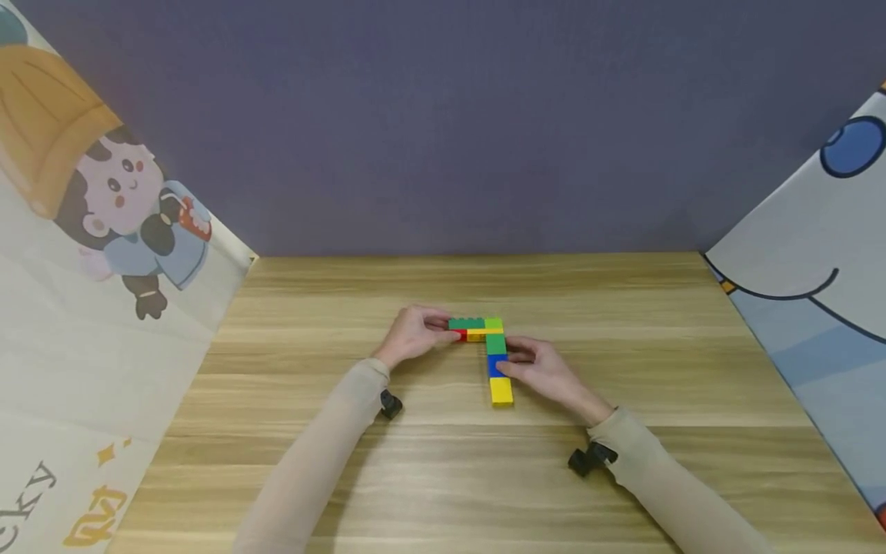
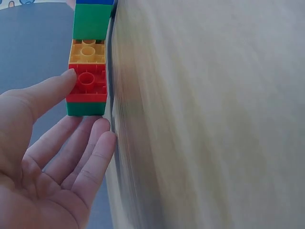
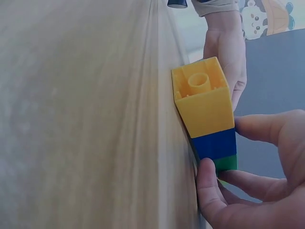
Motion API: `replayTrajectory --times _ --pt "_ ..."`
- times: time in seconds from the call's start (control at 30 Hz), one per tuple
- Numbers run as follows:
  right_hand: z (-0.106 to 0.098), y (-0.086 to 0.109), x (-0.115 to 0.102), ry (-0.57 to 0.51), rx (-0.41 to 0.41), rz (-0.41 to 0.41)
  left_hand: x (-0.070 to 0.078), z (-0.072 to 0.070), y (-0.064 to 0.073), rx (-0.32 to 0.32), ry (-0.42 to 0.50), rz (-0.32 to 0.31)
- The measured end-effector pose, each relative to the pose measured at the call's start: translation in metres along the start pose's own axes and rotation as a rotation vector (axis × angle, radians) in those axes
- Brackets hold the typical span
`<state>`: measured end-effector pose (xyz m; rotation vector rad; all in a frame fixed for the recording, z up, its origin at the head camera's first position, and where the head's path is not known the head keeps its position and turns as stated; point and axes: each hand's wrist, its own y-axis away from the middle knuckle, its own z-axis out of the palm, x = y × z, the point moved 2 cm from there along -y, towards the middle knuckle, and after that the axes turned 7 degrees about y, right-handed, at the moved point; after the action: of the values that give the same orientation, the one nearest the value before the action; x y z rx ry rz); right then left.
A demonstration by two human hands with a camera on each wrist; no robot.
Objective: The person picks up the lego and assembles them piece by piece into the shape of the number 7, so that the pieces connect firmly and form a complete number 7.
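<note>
Joined toy building bricks form an angled shape on the wooden table, with a short arm to the left and a longer one toward the person. The left arm has a dark green brick (image 1: 467,324) behind a red brick (image 2: 90,90) and an orange brick (image 2: 88,51). A lime brick (image 1: 494,323) marks the corner; below it run a green brick (image 1: 496,345), a blue brick (image 3: 214,145) and a yellow brick (image 3: 207,114). My left hand (image 1: 413,334) pinches the left end, thumb on the red brick. My right hand (image 1: 550,373) grips the blue brick's sides.
The wooden table (image 1: 443,492) meets a dark blue-grey panel (image 1: 443,138) at the back. Printed cartoon panels stand at the left (image 1: 76,346) and right (image 1: 782,246). A black wrist device (image 1: 391,404) sits below the left cuff, another (image 1: 588,459) at the right cuff.
</note>
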<state>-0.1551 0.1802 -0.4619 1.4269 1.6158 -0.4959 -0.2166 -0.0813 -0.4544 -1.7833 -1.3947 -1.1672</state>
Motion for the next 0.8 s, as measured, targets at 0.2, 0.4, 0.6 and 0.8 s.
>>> replayTrajectory --times 0.2,0.4,0.6,0.8 --pt "0.0037 -0.0004 -0.0013 0.018 0.016 -0.004 -0.001 -0.0011 -0.0002 0.006 -0.004 -0.035" --pt "0.0048 0.0004 -0.0005 0.018 0.009 -0.002 0.0001 -0.0011 0.0019 -0.007 -0.02 -0.04" --pt "0.0057 0.0004 0.0006 0.017 0.007 -0.005 0.001 -0.0006 0.0026 -0.009 -0.034 -0.033" --pt "0.0048 -0.0015 0.0007 0.026 0.008 -0.007 -0.0001 0.0008 0.0005 -0.008 -0.032 -0.036"
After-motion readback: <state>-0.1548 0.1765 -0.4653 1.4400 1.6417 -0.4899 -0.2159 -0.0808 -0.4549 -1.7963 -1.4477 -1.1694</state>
